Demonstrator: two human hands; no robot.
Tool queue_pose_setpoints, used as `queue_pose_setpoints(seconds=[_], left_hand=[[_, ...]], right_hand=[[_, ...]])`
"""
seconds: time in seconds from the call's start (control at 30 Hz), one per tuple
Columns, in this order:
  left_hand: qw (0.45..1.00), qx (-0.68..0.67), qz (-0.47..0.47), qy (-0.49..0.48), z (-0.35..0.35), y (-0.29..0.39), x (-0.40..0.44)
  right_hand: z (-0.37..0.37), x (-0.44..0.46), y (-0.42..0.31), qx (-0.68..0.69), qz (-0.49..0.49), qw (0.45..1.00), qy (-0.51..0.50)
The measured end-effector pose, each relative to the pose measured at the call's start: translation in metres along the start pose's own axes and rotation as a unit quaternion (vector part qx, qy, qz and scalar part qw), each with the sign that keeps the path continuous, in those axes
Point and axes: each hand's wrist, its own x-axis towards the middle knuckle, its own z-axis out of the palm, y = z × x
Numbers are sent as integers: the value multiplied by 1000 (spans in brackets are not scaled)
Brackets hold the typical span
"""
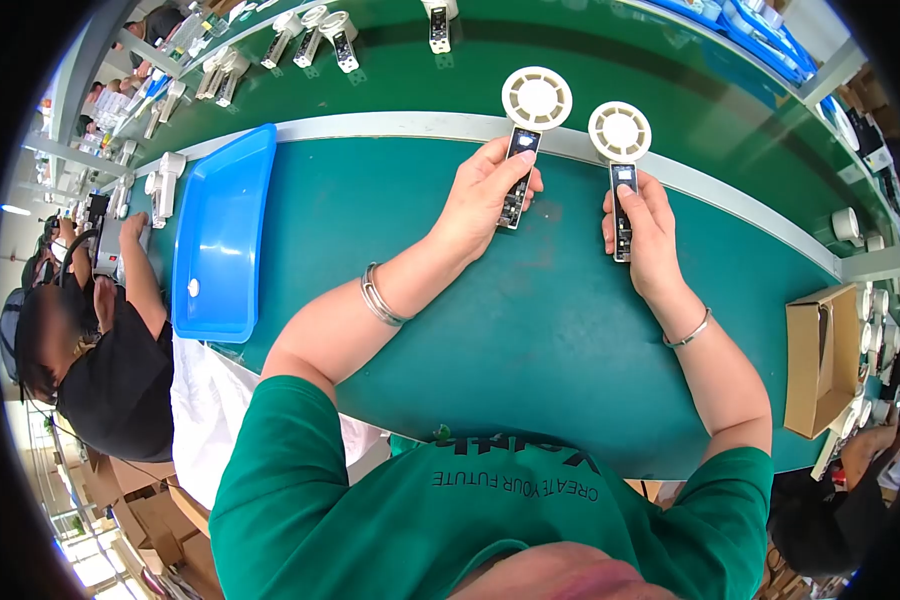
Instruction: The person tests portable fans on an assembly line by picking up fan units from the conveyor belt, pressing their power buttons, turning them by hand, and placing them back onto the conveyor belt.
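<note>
My left hand [473, 198] is closed around the handle of a small white handheld fan [537, 98]. Its thumb presses on the dark front of the handle, near a lit white display. In my right hand [650, 228] is a second handheld fan [620, 131] of the same kind, held upright with the thumb just below its lit display. Both handles look uncovered at the front, with dark circuit parts showing. The two fans are side by side, apart, with their round slotted heads over the pale edge strip at the back of the green table [490, 340].
A blue tray [220, 240] with a small white piece in it lies at the left. Several more fans [340, 45] stand on the green surface beyond the strip. An open cardboard box [820, 360] is at the right. A co-worker [110, 370] sits at the left.
</note>
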Motion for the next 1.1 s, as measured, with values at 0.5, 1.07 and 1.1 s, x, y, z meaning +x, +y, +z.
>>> queue_pose_setpoints(seconds=[0.5,1.07,1.1], left_hand=[[1000,-12,1,3,1,1,1],[1000,-7,9,-2,3,1,2],[1000,-7,6,-2,3,1,2]], right_hand=[[-1,1,-1,-5,-15,999,-35],[-1,1,-7,-31,-5,998,-49],[-1,1,-6,-26,-3,998,-49]])
